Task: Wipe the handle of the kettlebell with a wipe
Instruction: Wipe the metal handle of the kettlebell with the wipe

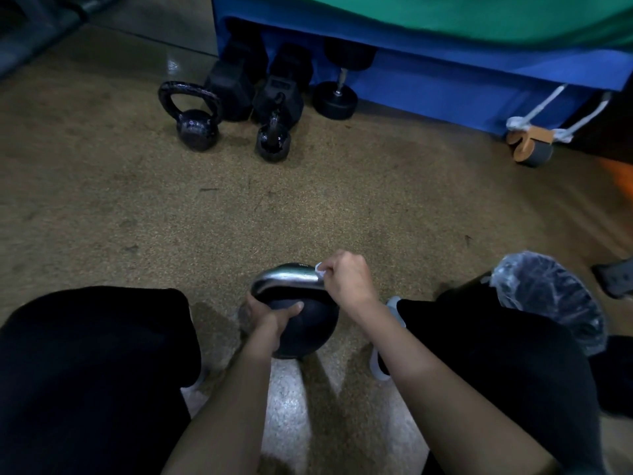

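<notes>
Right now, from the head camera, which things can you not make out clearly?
Head view only:
wipe: mostly hidden inside the right hand; only a white corner shows.
handle: its right end is covered by that hand.
kettlebell: left side is behind the left hand; top marking is too small to read.
bin: contents lost in dark and liner glare.
dumbbells: blurred, in shadow.

Black kettlebell point(301, 327) on floor, steel handle point(287, 277), white wipe point(320, 269) on it
</notes>
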Motion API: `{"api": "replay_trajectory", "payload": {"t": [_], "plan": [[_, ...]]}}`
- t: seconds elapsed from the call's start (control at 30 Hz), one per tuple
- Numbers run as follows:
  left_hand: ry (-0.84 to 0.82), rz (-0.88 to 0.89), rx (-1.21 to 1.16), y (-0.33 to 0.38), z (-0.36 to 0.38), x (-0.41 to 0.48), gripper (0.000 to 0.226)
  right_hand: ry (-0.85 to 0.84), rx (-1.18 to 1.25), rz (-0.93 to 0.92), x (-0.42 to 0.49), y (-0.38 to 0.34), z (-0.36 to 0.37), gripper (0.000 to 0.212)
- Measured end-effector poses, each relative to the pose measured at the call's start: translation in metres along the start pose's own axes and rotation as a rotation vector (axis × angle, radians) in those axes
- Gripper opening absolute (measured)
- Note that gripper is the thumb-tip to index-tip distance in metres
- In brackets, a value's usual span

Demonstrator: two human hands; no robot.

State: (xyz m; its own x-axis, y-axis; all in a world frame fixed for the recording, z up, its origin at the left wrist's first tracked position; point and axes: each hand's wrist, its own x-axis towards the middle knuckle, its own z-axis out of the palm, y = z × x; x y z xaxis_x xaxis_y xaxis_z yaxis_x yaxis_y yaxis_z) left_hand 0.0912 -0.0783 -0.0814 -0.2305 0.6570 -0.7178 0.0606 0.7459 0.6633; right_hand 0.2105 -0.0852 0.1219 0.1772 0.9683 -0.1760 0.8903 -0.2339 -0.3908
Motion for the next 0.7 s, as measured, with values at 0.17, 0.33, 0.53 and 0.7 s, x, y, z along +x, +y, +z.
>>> {"api": "replay_trajectory", "payload": {"t": [0.17, 0.33, 0.53, 0.7], "plan": [[-0.027, 0.042, -0.039, -0.013, 0.004, 0.019, 0.159, -0.140, -0.067, 0.014, 0.014, -0.002, -0.009, 0.023], [-0.052, 0.045, -0.066, -0.010, 0.003, 0.015, 0.162, -0.202, -0.059, 0.020, 0.023, -0.003, -0.013, 0.022], [-0.042, 0.034, -0.106, -0.002, -0.002, -0.001, 0.134, -0.349, -0.056, 0.024, 0.025, 0.002, -0.016, 0.032], [-0.043, 0.061, -0.112, 0.001, -0.003, -0.006, 0.141, -0.317, 0.055, 0.086, 0.030, 0.001, -0.019, 0.022]]}}
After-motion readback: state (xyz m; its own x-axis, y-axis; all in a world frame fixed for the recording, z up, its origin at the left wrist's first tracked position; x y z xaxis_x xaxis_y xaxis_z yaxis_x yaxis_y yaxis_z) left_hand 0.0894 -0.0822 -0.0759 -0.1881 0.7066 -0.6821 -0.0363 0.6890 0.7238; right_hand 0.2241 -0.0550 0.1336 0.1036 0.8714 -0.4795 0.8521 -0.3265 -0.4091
